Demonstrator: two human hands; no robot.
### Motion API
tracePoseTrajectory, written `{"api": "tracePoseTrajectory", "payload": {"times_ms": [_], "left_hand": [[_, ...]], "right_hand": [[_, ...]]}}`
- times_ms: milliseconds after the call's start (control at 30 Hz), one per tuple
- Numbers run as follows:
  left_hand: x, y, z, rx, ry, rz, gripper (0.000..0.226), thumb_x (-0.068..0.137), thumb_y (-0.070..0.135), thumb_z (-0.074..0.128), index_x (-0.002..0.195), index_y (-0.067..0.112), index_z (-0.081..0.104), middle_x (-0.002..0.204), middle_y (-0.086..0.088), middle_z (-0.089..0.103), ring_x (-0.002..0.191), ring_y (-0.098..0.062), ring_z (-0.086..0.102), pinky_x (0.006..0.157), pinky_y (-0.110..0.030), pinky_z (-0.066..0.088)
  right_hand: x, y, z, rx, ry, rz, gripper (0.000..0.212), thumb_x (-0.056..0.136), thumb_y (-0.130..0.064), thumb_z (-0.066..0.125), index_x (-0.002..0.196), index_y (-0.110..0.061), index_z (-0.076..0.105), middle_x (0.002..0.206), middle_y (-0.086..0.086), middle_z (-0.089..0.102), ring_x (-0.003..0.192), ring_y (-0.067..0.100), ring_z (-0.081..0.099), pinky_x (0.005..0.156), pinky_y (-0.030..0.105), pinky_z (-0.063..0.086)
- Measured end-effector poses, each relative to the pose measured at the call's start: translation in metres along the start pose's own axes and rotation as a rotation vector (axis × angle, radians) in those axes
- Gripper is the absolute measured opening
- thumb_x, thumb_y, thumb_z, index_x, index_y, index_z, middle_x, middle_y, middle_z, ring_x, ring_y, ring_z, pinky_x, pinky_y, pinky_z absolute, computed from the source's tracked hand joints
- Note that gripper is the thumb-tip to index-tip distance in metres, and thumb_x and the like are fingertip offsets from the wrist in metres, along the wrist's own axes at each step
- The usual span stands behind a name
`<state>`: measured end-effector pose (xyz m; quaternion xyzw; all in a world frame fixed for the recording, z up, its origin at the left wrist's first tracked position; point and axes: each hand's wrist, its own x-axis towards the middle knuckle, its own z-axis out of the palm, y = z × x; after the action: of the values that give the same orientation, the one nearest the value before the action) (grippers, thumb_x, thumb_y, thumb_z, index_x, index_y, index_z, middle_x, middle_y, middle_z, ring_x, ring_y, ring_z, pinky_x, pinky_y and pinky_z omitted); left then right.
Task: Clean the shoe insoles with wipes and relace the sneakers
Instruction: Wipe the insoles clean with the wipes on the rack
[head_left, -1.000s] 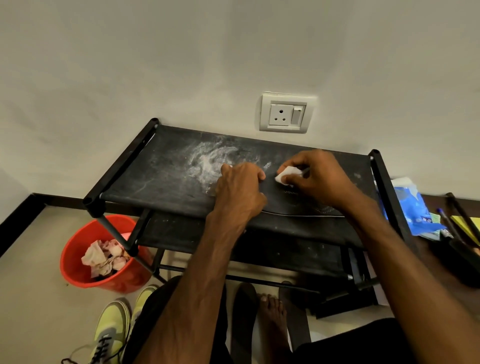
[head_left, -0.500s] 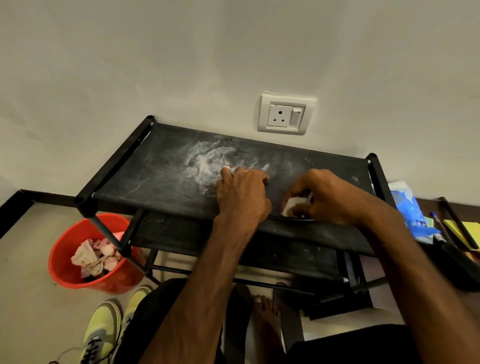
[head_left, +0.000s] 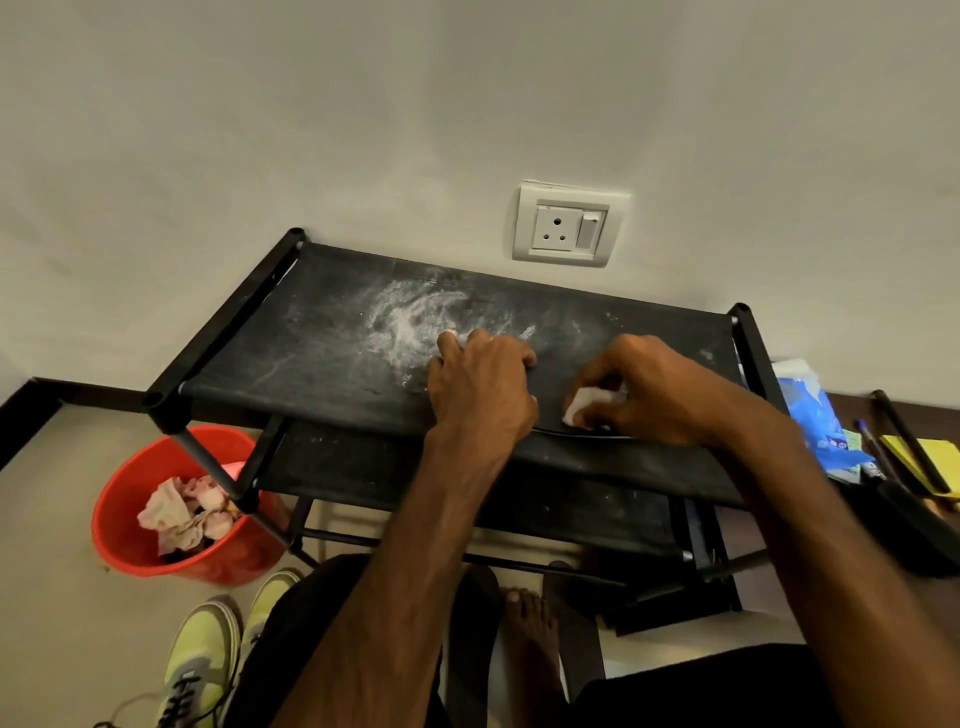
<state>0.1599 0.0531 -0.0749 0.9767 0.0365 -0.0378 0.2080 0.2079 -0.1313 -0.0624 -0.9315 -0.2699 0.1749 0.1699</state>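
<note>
A black insole (head_left: 549, 397) lies flat on the top shelf of a black shoe rack (head_left: 311, 338), hard to tell from the dark fabric; its near edge shows as a thin curved line. My left hand (head_left: 480, 387) presses down on its left end with curled fingers. My right hand (head_left: 654, 389) pinches a crumpled white wipe (head_left: 589, 404) against the insole's near edge. A pair of yellow-green sneakers (head_left: 205, 660) stands on the floor at the bottom left, with a loose lace trailing beside them.
A red bucket (head_left: 124, 525) with used crumpled wipes (head_left: 182, 512) sits left of the rack. White powdery smears (head_left: 415, 317) mark the shelf. A blue wipes packet (head_left: 813, 415) and pens lie at the right. A wall socket (head_left: 569, 223) is behind the rack. My bare foot (head_left: 527, 639) is below.
My right hand has drawn the wipe from the far side of the insole toward its near edge. My left hand has stayed pressed in place.
</note>
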Motion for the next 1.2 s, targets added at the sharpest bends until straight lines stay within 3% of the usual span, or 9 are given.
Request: {"api": "tracePoseTrajectory", "payload": {"times_ms": [100, 200, 333, 400, 633, 800, 967, 1067, 1200], "left_hand": [[0.001, 0.000, -0.001, 0.000, 0.001, 0.003, 0.046, 0.091, 0.034, 0.071, 0.135, 0.038, 0.059, 0.142, -0.003, 0.051, 0.133, -0.032, 0.035, 0.104, -0.043, 0.037], [0.001, 0.000, -0.002, 0.008, -0.014, 0.007, 0.048, 0.091, 0.037, 0.071, 0.137, 0.040, 0.057, 0.144, -0.003, 0.050, 0.133, -0.032, 0.034, 0.104, -0.043, 0.037], [0.001, -0.001, -0.004, 0.001, -0.032, -0.007, 0.048, 0.091, 0.040, 0.071, 0.137, 0.042, 0.057, 0.145, -0.002, 0.048, 0.135, -0.032, 0.033, 0.106, -0.046, 0.036], [0.001, -0.001, -0.004, -0.013, -0.027, -0.008, 0.048, 0.090, 0.040, 0.072, 0.136, 0.043, 0.058, 0.144, -0.001, 0.049, 0.134, -0.032, 0.033, 0.106, -0.046, 0.036], [0.000, -0.002, -0.003, -0.034, -0.006, -0.006, 0.047, 0.089, 0.038, 0.073, 0.134, 0.042, 0.060, 0.144, 0.001, 0.050, 0.134, -0.031, 0.034, 0.105, -0.045, 0.036], [-0.002, 0.002, -0.003, 0.005, 0.000, 0.004, 0.046, 0.092, 0.035, 0.071, 0.136, 0.040, 0.059, 0.143, -0.001, 0.051, 0.134, -0.031, 0.034, 0.104, -0.046, 0.038], [0.000, 0.001, -0.002, 0.007, -0.014, -0.010, 0.047, 0.092, 0.037, 0.070, 0.137, 0.041, 0.058, 0.144, -0.001, 0.049, 0.135, -0.032, 0.033, 0.105, -0.047, 0.037], [0.000, 0.000, -0.002, -0.008, -0.008, -0.018, 0.047, 0.091, 0.036, 0.071, 0.136, 0.041, 0.059, 0.143, 0.000, 0.050, 0.134, -0.032, 0.034, 0.104, -0.047, 0.038], [0.000, 0.000, -0.001, -0.012, 0.002, -0.016, 0.046, 0.091, 0.036, 0.072, 0.135, 0.041, 0.059, 0.143, 0.000, 0.051, 0.133, -0.031, 0.035, 0.104, -0.044, 0.037]], "right_hand": [[-0.004, 0.001, -0.001, -0.022, 0.016, -0.012, 0.015, 0.087, -0.025, 0.078, 0.101, -0.030, 0.078, 0.103, -0.011, 0.075, 0.094, 0.006, 0.069, 0.085, 0.037, 0.059], [0.016, 0.007, 0.007, 0.017, 0.198, 0.064, 0.014, 0.084, -0.026, 0.079, 0.095, -0.035, 0.078, 0.097, -0.011, 0.076, 0.089, 0.008, 0.069, 0.083, 0.043, 0.060], [0.040, 0.007, 0.013, -0.008, 0.380, 0.166, 0.022, 0.087, -0.026, 0.078, 0.108, -0.029, 0.075, 0.106, 0.000, 0.075, 0.095, 0.019, 0.068, 0.086, 0.047, 0.058], [0.039, 0.007, 0.014, 0.002, 0.357, 0.172, 0.023, 0.088, -0.027, 0.077, 0.111, -0.027, 0.075, 0.108, 0.001, 0.075, 0.095, 0.019, 0.067, 0.086, 0.047, 0.058], [-0.017, 0.003, -0.007, -0.004, -0.024, 0.031, 0.017, 0.086, -0.027, 0.079, 0.103, -0.030, 0.078, 0.103, -0.014, 0.075, 0.092, 0.001, 0.068, 0.086, 0.030, 0.058], [0.007, 0.016, 0.004, -0.009, 0.218, 0.120, 0.019, 0.083, -0.030, 0.081, 0.101, -0.036, 0.078, 0.101, -0.012, 0.075, 0.089, 0.010, 0.069, 0.083, 0.043, 0.059], [0.036, 0.020, 0.013, -0.032, 0.391, 0.206, 0.023, 0.088, -0.029, 0.077, 0.111, -0.028, 0.077, 0.106, 0.002, 0.076, 0.092, 0.020, 0.069, 0.084, 0.045, 0.059], [0.023, 0.020, 0.010, 0.027, 0.325, 0.152, 0.014, 0.087, -0.028, 0.078, 0.100, -0.031, 0.079, 0.100, -0.007, 0.076, 0.086, 0.013, 0.069, 0.082, 0.043, 0.060], [-0.012, 0.012, -0.001, 0.066, 0.077, 0.047, 0.016, 0.084, -0.024, 0.081, 0.098, -0.030, 0.080, 0.099, -0.012, 0.077, 0.088, 0.004, 0.070, 0.083, 0.033, 0.060]]}}
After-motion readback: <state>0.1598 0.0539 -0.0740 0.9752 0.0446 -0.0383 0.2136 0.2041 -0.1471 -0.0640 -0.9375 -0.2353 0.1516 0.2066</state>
